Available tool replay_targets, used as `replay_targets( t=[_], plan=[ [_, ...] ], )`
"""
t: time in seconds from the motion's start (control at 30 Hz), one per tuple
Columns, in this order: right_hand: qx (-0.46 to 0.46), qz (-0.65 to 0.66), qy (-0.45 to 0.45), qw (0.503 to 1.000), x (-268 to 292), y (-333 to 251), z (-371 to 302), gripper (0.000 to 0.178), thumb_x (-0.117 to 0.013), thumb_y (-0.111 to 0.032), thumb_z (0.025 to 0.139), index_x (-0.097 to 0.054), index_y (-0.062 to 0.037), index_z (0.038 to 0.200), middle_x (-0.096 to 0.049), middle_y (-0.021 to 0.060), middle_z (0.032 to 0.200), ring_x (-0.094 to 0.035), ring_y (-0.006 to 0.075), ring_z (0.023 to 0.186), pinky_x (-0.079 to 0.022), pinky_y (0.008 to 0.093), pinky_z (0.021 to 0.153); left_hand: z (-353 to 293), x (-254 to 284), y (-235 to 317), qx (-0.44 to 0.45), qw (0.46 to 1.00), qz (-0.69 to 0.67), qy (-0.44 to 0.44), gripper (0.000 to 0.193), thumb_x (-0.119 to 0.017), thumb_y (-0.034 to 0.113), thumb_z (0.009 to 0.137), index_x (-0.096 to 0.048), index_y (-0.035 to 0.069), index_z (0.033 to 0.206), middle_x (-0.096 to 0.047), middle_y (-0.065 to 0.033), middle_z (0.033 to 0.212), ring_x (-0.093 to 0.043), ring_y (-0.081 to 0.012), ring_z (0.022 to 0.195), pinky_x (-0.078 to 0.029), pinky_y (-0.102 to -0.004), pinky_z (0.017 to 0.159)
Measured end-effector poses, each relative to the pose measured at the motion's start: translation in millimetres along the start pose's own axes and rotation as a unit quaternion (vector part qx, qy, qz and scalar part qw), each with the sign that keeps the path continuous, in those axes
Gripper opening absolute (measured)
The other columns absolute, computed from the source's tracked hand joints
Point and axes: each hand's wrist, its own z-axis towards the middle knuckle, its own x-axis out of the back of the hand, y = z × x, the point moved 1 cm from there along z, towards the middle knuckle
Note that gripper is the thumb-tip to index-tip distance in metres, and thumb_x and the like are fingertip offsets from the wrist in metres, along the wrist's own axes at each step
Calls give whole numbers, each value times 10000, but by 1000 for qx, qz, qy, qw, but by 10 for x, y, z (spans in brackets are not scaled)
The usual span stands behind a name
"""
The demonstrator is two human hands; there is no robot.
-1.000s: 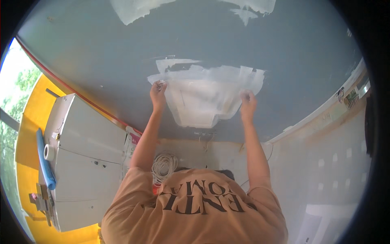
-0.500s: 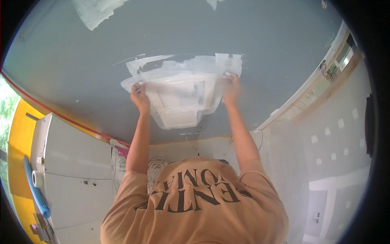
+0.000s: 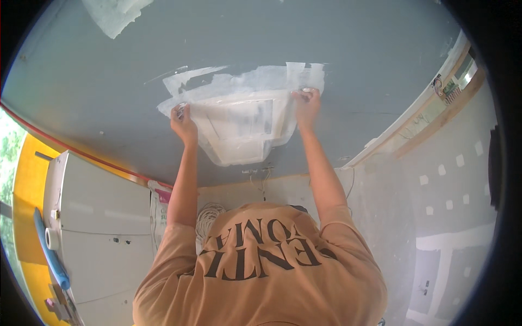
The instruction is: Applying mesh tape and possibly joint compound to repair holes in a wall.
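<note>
Both my arms reach up to a grey board surface overhead. White filler is smeared there around a pale rectangular panel (image 3: 244, 120) with a raised-looking frame. My left hand (image 3: 185, 125) is at the far left corner of this white patch, fingers curled together and pinched. Something small and whitish shows at its fingertips, too small to name. At the far right corner, my right hand (image 3: 308, 108) is likewise pinched, with a whitish bit at the fingertips. Whether a thin strip runs between the two hands along the panel's far edge, I cannot tell.
White cabinets (image 3: 106, 204) stand at left, with a blue roll (image 3: 50, 252) and a tape roll (image 3: 51, 239) beside them. A coil of pale cable (image 3: 207, 220) hangs behind my left arm. Exposed wiring (image 3: 448, 89) sits in an opening at upper right. Wires dangle from the ceiling (image 3: 265, 182).
The view has shifted slightly, so the white patch and both hands appear a little higher. My fingers stay pinched at the same two corners; the right hand is less blurred.
</note>
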Motion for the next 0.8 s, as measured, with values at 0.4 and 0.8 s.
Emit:
replay_targets(
  t=[0.4,0.8],
  plan=[
    [20,-10,-11,1000,28,92,74,430,-905,-24,792,-579,-24,1072,-679,94,959,-628,138,844,-512,277,765,-18,-29,-43,-19,998,44,37,268,-765,160,965,-700,-66,1094,-729,-81,919,-638,-128,830,-515,-298,759],
    [21,-55,-7,998,24,-39,30,393,-893,-59,815,-593,-17,1065,-704,80,924,-651,132,820,-520,272,737,1,-22,-66,20,999,26,19,253,-760,143,958,-704,-45,1118,-740,-127,959,-668,-191,844,-532,-342,803]
  ],
)
